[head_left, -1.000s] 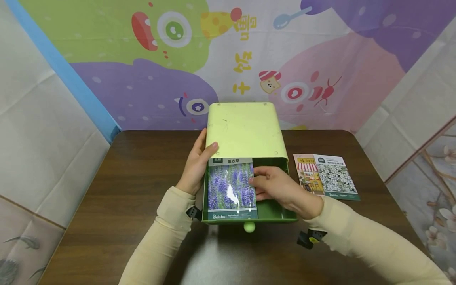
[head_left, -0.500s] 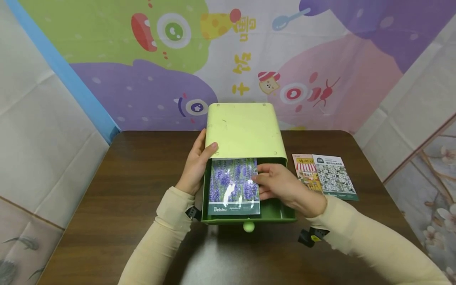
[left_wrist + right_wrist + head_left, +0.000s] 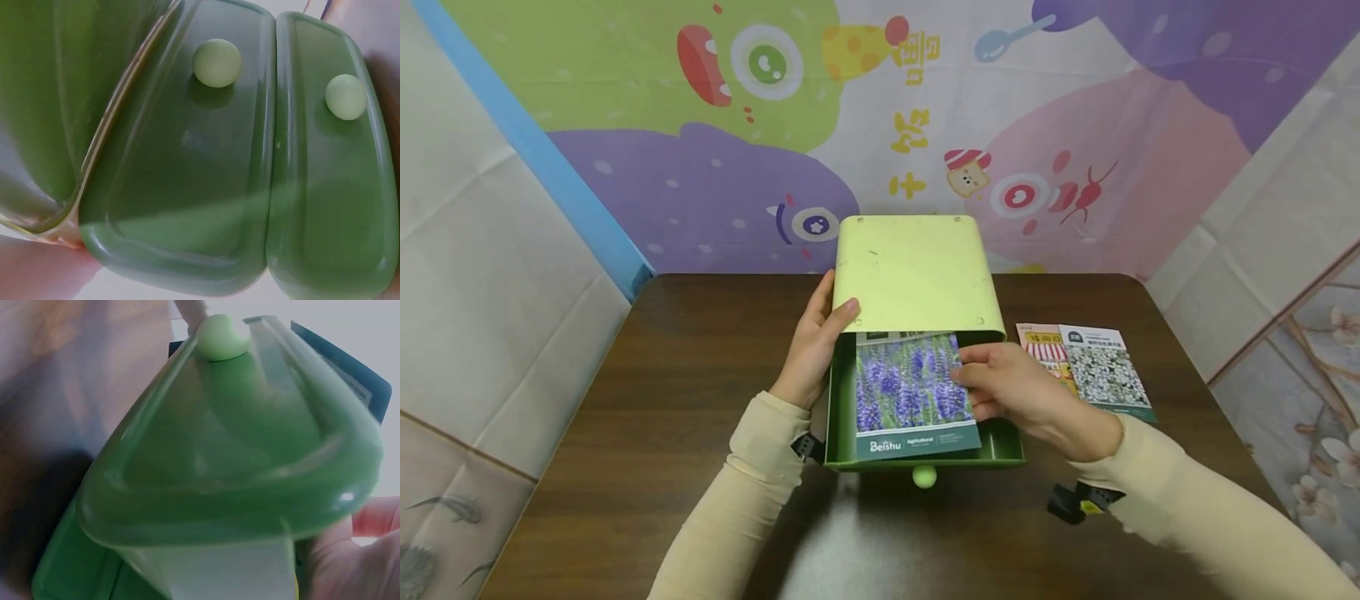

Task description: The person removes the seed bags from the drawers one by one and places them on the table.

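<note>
A light green cabinet [image 3: 917,275] stands on the table with its top drawer [image 3: 842,400] pulled out. My left hand [image 3: 808,350] holds the cabinet's left side, thumb over the top near the front corner. Between right thumb and fingers, my right hand [image 3: 1026,387] pinches the right edge of a seed packet [image 3: 910,387] printed with purple flowers. The packet tilts over the drawer, its upper end under the cabinet top. In the right wrist view, the packet's teal end [image 3: 350,372] shows beyond the drawer front [image 3: 231,437].
Two packets lie on the table right of the cabinet: one with white flowers [image 3: 1108,367] overlapping an orange one [image 3: 1041,342]. Below the pulled-out drawer, the left wrist view shows two closed drawer fronts [image 3: 181,156] with round knobs. A cartoon cloth [image 3: 700,192] hangs behind the table.
My right hand has drawn the purple-flower packet rightward and raised it within the drawer, so it now sits tilted. My left hand has stayed on the cabinet.
</note>
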